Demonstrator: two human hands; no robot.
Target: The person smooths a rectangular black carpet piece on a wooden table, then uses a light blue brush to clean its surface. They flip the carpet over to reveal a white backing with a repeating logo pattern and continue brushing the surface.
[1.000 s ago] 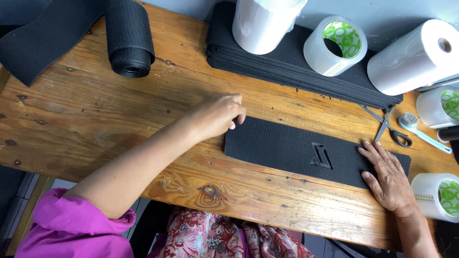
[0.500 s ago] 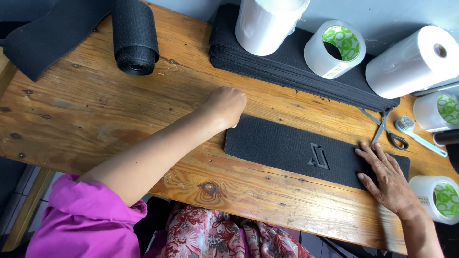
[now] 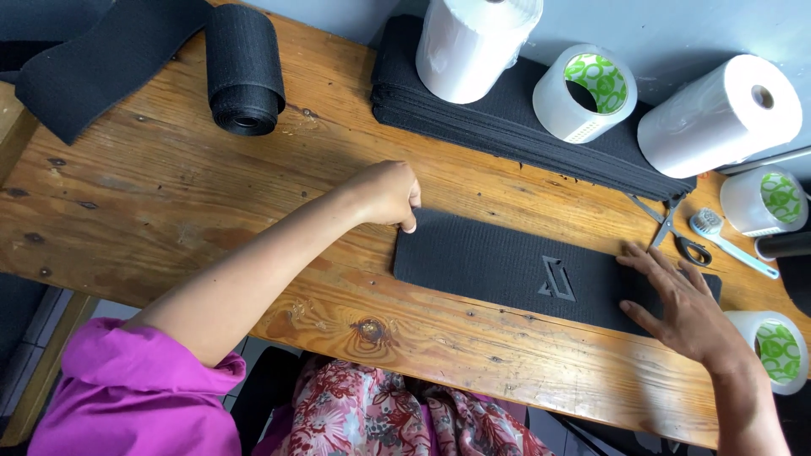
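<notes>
A flat black textured strip (image 3: 498, 266) with a grey emblem (image 3: 557, 279) lies on the wooden table (image 3: 169, 194). My left hand (image 3: 390, 194) is curled at the strip's upper left corner, fingertips pinching or pressing its edge. Spread flat, my right hand (image 3: 684, 304) presses down on the strip's right end.
A stack of black strips (image 3: 524, 127) lies along the back, with white rolls (image 3: 473, 46) and tape rolls (image 3: 585, 101) on it. A black fabric roll (image 3: 245, 72) sits at the back left. Scissors (image 3: 676, 232) and a small brush (image 3: 731, 245) lie at the right.
My left hand has closed from spread fingers into a curl at the strip's corner. My right hand stays flat on the right end.
</notes>
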